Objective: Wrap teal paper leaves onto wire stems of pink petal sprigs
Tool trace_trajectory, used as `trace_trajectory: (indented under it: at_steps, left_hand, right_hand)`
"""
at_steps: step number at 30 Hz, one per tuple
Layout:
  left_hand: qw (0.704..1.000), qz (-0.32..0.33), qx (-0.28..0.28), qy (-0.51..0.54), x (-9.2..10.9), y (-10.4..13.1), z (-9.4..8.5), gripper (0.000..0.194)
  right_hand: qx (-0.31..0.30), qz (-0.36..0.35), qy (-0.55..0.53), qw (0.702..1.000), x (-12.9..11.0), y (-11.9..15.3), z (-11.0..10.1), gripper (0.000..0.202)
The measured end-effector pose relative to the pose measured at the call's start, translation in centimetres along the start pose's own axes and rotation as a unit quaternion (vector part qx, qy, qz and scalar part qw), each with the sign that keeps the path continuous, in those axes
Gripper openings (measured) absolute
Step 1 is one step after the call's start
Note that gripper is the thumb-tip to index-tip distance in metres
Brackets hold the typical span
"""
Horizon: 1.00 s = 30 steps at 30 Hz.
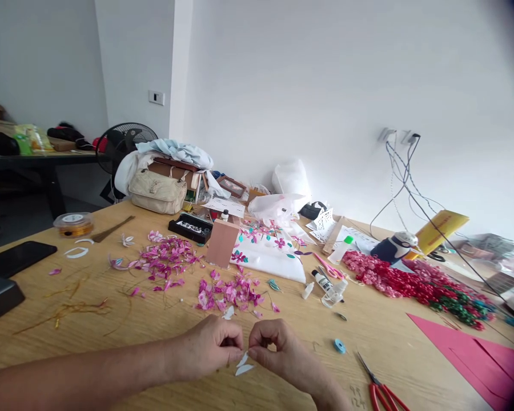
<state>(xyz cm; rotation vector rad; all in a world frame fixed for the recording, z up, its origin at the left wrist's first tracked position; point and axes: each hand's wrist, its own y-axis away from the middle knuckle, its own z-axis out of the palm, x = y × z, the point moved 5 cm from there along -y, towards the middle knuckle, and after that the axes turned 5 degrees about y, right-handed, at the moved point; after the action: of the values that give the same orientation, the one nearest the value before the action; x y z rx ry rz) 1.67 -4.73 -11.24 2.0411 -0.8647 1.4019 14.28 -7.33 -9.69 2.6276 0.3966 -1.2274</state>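
Note:
My left hand and my right hand meet low in the middle, just above the table, both in a pinch. A small white petal shows at the left fingertips, close to the right thumb. What the right fingertips grip is too small to make out. Another white petal lies right below them. Beyond the hands is a white petal piece, beside a heap of pink-purple petals.
Red-handled scissors and a blue spool lie to the right. Glue bottles stand farther back. Red and pink flower bunches and a pink sheet fill the right side. A wooden block stands behind the petals.

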Motion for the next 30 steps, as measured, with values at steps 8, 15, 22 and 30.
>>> trace_trajectory:
  at_steps: [8,15,22,30]
  left_hand:
    - [0.990,-0.090,-0.031,0.101,-1.1,0.2,0.0,0.009]
    - [0.980,-0.106,-0.032,0.165,0.0,0.9,-0.9,0.015]
    - [0.983,-0.100,-0.014,0.155,-0.1,0.6,-0.7,0.015]
    - [0.987,-0.091,-0.013,0.135,-0.5,0.1,-0.7,0.018]
  right_hand:
    - [-0.008,-0.001,-0.067,0.998,0.5,0.2,-1.0,0.012]
    - [0.054,-0.030,-0.228,0.972,1.3,0.3,-2.1,0.022]
    - [0.057,-0.024,-0.147,0.987,-0.6,-0.2,-0.8,0.019]
    - [0.031,0.019,-0.138,0.990,-0.4,-0.7,-0.6,0.015]
